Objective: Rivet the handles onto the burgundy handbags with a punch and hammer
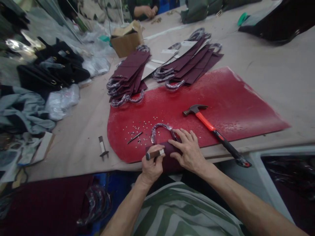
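My left hand (152, 163) is closed round a short rod-like tool (154, 154) with a pale band, held at the near edge of the red mat (221, 98). My right hand (188, 149) lies flat, fingers spread, pressing on a dark maroon piece (169, 148) whose plastic-wrapped handle loop (159, 127) curves up just beyond my fingers. Several small rivets (137, 126) are scattered on the mat to the left, with a thin metal punch (134, 137) among them.
A hammer (211, 129) with an orange and black handle lies right of my hands. A small tool (103, 148) rests on the table left of the mat. Two stacks of maroon pieces (130, 77) (192, 64), a cardboard box (126, 39) and another person's hands (147, 11) are further back.
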Available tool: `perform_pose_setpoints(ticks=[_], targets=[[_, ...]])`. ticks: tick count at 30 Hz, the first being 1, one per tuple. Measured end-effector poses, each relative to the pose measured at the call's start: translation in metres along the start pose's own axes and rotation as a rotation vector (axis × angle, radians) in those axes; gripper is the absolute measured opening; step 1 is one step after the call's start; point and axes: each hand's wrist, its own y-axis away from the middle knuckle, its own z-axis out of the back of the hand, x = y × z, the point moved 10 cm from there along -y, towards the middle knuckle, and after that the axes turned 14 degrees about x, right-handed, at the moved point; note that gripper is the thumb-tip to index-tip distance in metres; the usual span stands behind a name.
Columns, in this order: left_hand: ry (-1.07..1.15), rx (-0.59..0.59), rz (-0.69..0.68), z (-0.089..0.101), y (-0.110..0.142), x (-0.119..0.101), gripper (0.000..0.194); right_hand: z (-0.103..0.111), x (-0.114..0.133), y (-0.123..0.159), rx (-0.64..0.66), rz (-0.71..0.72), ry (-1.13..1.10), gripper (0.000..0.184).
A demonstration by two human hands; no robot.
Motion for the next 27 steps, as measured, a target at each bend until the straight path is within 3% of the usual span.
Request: perform_pose_setpoints(ticks=[6,27], targets=[[0.088,0.001,0.090,-0.0004,0.0010,0.0091,0.016,-0.0024,-0.0029,-0.0024,-0.004,-0.006,-0.025,0.050],[-0.024,0.046,0.046,-0.0087,-0.0063,0.0014,0.014,-0.0009,-0.0045,-0.0021,-0.011,-0.008,-0.042,0.048]])
